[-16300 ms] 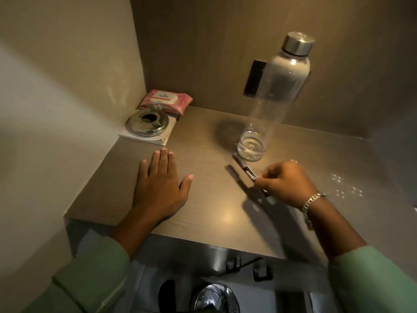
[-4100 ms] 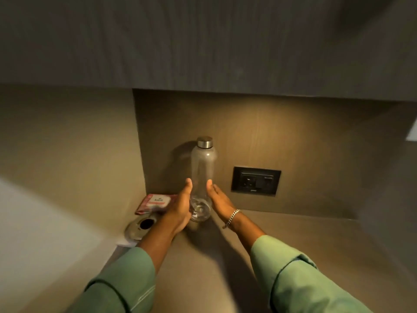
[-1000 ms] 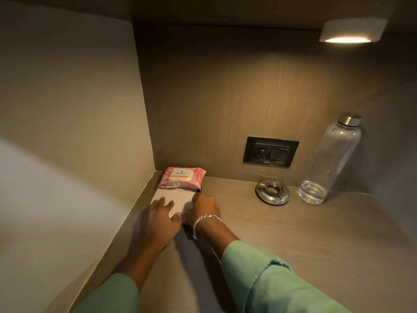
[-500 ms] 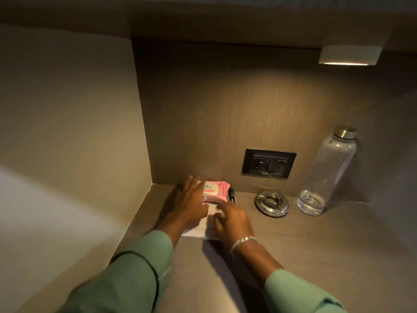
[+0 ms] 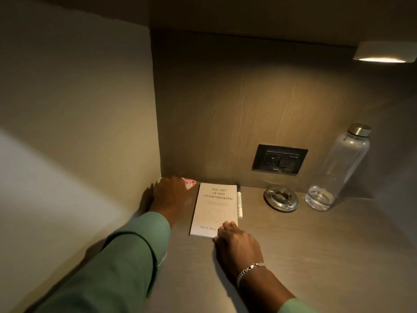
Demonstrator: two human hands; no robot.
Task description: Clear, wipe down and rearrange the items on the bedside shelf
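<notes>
A pale book (image 5: 214, 206) lies flat on the wooden shelf (image 5: 316, 245) near the back left corner. My right hand (image 5: 237, 242) rests on the shelf with its fingertips on the book's near right corner. My left hand (image 5: 169, 195) covers the pink wipes pack (image 5: 190, 182) in the corner, with only a pink edge showing. A pen (image 5: 239, 203) lies along the book's right side. Further right stand a round metal ashtray (image 5: 281, 198) and a clear bottle (image 5: 336, 170) with a steel cap.
A dark wall socket (image 5: 279, 159) is set in the back panel above the ashtray. A side wall closes the shelf on the left. A lit lamp (image 5: 383, 54) hangs under the top panel at the right.
The pink pack has gone off the book into the left corner under my left hand. The book's cover is now uncovered. My right hand has drawn back to the book's near corner.
</notes>
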